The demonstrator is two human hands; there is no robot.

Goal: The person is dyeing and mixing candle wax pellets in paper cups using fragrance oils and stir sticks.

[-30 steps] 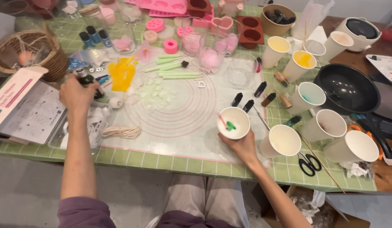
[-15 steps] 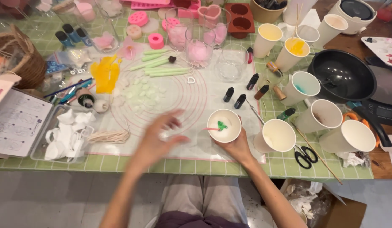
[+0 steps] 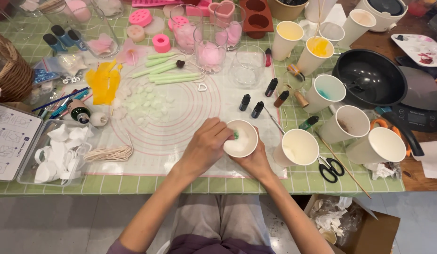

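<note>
1. Right hand [image 3: 256,162] cups a white paper cup [image 3: 240,138] from below and behind, fingers wrapped round its wall, holding it over the near part of the white silicone mat [image 3: 181,113] on the bench [image 3: 148,181].
2. Left hand [image 3: 204,146] at the cup's rim, fingers [image 3: 222,130] curled and dipping inside, closed on a small green piece [image 3: 236,135]; how firmly, cannot tell.
3. Cup holds pale contents.
4. Just right: another white cup [image 3: 300,147], black scissors [image 3: 330,169].
5. Behind the cup: two dark dropper bottles [image 3: 251,106].
6. Far left: coil of wick string [image 3: 108,153], clear tray of white scraps [image 3: 56,153].
</note>
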